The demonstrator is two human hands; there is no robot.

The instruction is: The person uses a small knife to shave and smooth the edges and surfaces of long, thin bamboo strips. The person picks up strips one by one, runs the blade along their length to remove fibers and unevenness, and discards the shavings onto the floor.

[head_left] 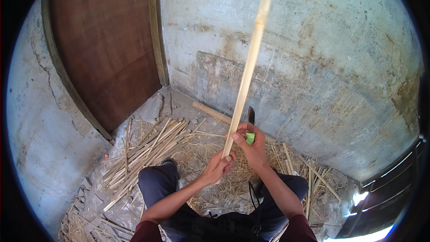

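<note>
A long, pale split-bamboo strip rises from between my hands and runs past the top edge of the view, leaning slightly right. My left hand is wrapped round it near its lower end. Just above and to the right, my right hand is closed on a knife, with its fingers against the strip. The dark knife blade sticks up beyond the fingers. Something bright green shows in that hand; whether it is the knife's handle or a wrapping, I cannot tell.
Several bamboo strips lie piled on the left, with more sticks on the right. A bamboo pole lies along the stained wall. Shavings cover the floor between my knees. A brown door stands at the left.
</note>
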